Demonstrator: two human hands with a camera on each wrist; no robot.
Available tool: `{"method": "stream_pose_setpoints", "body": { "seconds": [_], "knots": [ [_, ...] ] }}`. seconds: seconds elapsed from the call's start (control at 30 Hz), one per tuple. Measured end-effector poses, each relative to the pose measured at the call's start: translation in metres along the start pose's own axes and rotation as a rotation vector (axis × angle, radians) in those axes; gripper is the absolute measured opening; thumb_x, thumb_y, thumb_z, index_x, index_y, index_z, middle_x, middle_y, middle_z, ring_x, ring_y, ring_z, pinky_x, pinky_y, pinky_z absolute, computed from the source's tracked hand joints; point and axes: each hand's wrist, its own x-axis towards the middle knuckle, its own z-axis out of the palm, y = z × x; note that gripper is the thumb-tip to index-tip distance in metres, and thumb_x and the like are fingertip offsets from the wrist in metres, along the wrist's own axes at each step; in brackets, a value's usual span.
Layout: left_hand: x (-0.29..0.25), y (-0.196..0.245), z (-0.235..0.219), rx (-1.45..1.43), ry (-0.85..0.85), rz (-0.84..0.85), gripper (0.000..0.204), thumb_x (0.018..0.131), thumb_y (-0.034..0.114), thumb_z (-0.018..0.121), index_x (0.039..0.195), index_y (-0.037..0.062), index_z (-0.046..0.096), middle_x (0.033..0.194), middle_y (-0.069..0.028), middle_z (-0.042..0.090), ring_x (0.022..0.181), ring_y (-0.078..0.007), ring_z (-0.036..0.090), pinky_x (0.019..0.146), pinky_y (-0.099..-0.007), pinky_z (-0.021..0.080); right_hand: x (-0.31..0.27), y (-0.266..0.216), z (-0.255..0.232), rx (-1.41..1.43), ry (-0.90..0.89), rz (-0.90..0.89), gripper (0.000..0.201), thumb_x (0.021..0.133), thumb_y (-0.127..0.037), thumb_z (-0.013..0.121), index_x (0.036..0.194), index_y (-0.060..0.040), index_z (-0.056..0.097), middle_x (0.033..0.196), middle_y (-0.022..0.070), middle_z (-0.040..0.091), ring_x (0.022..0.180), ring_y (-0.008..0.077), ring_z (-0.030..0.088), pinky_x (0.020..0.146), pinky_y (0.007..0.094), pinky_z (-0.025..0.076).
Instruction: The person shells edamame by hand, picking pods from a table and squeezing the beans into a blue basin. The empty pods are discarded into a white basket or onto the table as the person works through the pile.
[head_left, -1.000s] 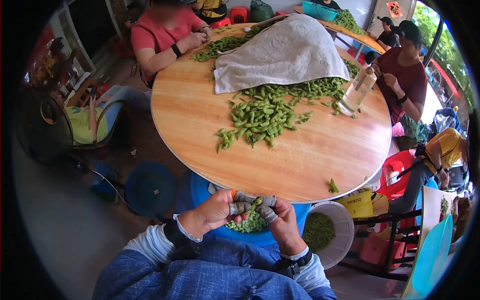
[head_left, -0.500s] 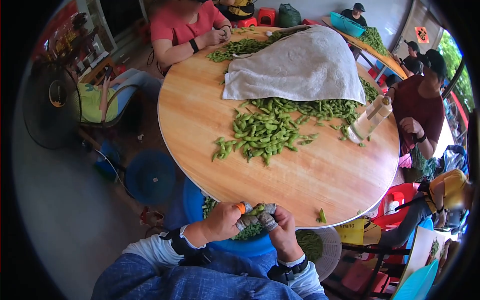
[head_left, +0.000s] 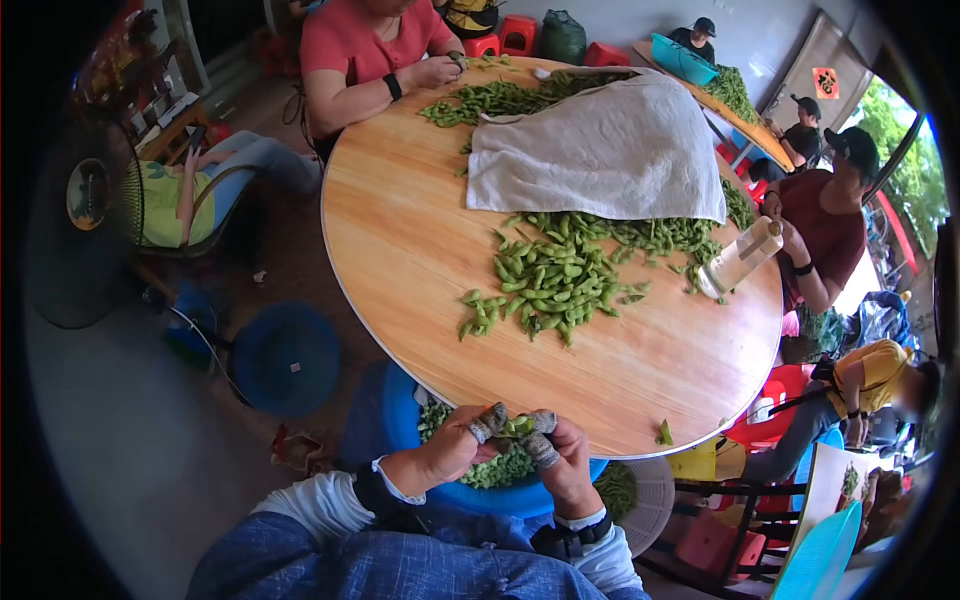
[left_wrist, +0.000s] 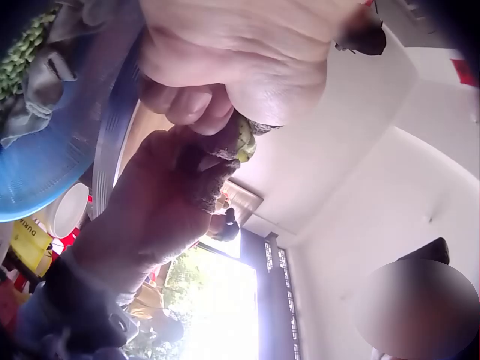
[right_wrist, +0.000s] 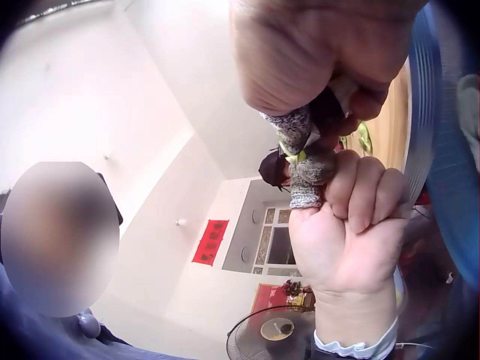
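Both hands meet over the blue basin (head_left: 402, 412) in front of the table edge, with a green edamame pod (head_left: 518, 427) between their fingertips. My left hand (head_left: 447, 447) pinches the pod's left side, and my right hand (head_left: 568, 468) pinches its right side. Grey knitted sleeves cover the thumb and finger tips of each hand. In the left wrist view the pod (left_wrist: 245, 141) shows partly, its rest hidden by fingers. Just a sliver of the pod (right_wrist: 297, 158) appears in the right wrist view. Shelled beans (head_left: 498, 471) lie in the basin below.
On the round wooden table (head_left: 420, 300) lies a heap of pods (head_left: 560, 280), partly under a grey cloth (head_left: 600, 145). A clear bottle (head_left: 738, 262) stands at its right side. A white basket (head_left: 655, 500) holds more pods beside the basin. Other people sit around the table.
The head view has shifted, so the table sits lower in it. The pod stood more upright between the fingers earlier; now it lies flatter, and the fingers of both hands have shifted on it.
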Motion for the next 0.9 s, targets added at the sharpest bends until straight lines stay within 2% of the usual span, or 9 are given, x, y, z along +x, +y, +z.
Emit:
{"method": "stream_pose_setpoints", "body": {
  "seconds": [0.1, 0.2, 0.23, 0.3, 0.33, 0.43, 0.6, 0.83, 0.9],
  "knots": [
    [-0.002, 0.008, -0.012, -0.043, -0.072, -0.067, 0.027, 0.089, 0.031, 0.041, 0.086, 0.0066, 0.053, 0.055, 0.0042, 0.037, 0.045, -0.0036, 0.030, 0.041, -0.0179, 0.024, -0.001, 0.002, 0.014, -0.006, 0.082, 0.057, 0.014, 0.081, -0.006, 0.054, 0.093, 0.0006, 0.057, 0.089, 0.0019, 0.058, 0.082, 0.0090, 0.051, 0.075, 0.0230, 0.040],
    [-0.004, 0.010, -0.016, 0.170, -0.043, -0.010, 0.023, 0.089, 0.025, 0.040, 0.087, 0.0062, 0.053, 0.056, 0.0026, 0.039, 0.045, -0.0054, 0.033, 0.040, -0.0187, 0.025, -0.002, 0.000, 0.021, -0.087, 0.136, 0.090, 0.016, 0.081, -0.005, 0.054, 0.095, 0.0014, 0.056, 0.090, 0.0013, 0.058, 0.081, 0.0084, 0.052, 0.074, 0.0221, 0.040],
    [-0.004, 0.013, -0.025, 0.351, -0.153, 0.022, 0.019, 0.087, 0.023, 0.046, 0.087, 0.0054, 0.054, 0.060, 0.0024, 0.045, 0.051, -0.0054, 0.040, 0.044, -0.0190, 0.031, -0.002, 0.004, 0.025, -0.150, 0.199, 0.103, 0.015, 0.080, -0.010, 0.057, 0.091, 0.0006, 0.057, 0.086, 0.0016, 0.059, 0.079, 0.0091, 0.052, 0.074, 0.0231, 0.041],
    [0.005, 0.003, -0.035, 0.581, -0.229, 0.187, 0.015, 0.084, 0.019, 0.051, 0.087, 0.0046, 0.055, 0.066, 0.0009, 0.051, 0.059, -0.0053, 0.045, 0.052, -0.0196, 0.036, -0.005, 0.002, 0.031, -0.156, 0.218, 0.112, 0.015, 0.081, -0.008, 0.056, 0.092, 0.0010, 0.057, 0.087, 0.0013, 0.059, 0.080, 0.0089, 0.053, 0.074, 0.0231, 0.041],
    [0.003, 0.012, -0.030, 0.747, -0.213, 0.168, 0.009, 0.082, 0.011, 0.052, 0.080, 0.0031, 0.053, 0.069, 0.0019, 0.051, 0.060, -0.0041, 0.043, 0.054, -0.0197, 0.036, -0.006, 0.002, 0.032, -0.161, 0.208, 0.109, 0.016, 0.081, -0.008, 0.056, 0.094, 0.0015, 0.056, 0.087, 0.0013, 0.059, 0.081, 0.0088, 0.053, 0.075, 0.0231, 0.041],
    [0.002, 0.024, -0.017, 0.781, -0.211, 0.405, 0.012, 0.082, 0.011, 0.051, 0.085, 0.0003, 0.055, 0.068, 0.0013, 0.052, 0.062, -0.0054, 0.044, 0.056, -0.0223, 0.038, -0.009, 0.001, 0.038, -0.246, 0.222, 0.074, 0.018, 0.082, -0.005, 0.053, 0.097, 0.0049, 0.053, 0.089, 0.0028, 0.058, 0.081, 0.0089, 0.052, 0.073, 0.0222, 0.042],
    [-0.002, 0.028, -0.025, 0.788, -0.287, 0.182, 0.018, 0.082, 0.013, 0.048, 0.087, -0.0016, 0.056, 0.065, -0.0033, 0.054, 0.058, -0.0104, 0.046, 0.055, -0.0252, 0.039, -0.019, 0.004, 0.045, -0.280, 0.287, 0.081, 0.016, 0.081, -0.001, 0.051, 0.096, 0.0050, 0.053, 0.087, 0.0027, 0.057, 0.080, 0.0084, 0.051, 0.072, 0.0225, 0.042],
    [-0.005, 0.011, -0.024, 0.809, -0.205, 0.243, 0.015, 0.078, 0.005, 0.041, 0.082, -0.0021, 0.054, 0.068, -0.0058, 0.052, 0.060, -0.0128, 0.046, 0.054, -0.0262, 0.037, -0.027, 0.004, 0.052, -0.784, 0.341, 0.028, 0.015, 0.074, 0.003, 0.055, 0.089, 0.0022, 0.056, 0.081, 0.0053, 0.058, 0.076, 0.0100, 0.052, 0.066, 0.0241, 0.043],
    [-0.013, 0.015, -0.016, 0.642, -0.153, 0.001, 0.016, 0.080, 0.007, 0.040, 0.085, -0.0006, 0.054, 0.068, -0.0029, 0.051, 0.059, -0.0103, 0.046, 0.052, -0.0236, 0.037, -0.026, -0.007, 0.058, -1.028, 0.326, 0.004, 0.013, 0.071, 0.004, 0.056, 0.084, 0.0029, 0.056, 0.075, 0.0084, 0.057, 0.073, 0.0131, 0.053, 0.063, 0.0257, 0.042]
  ]
}}
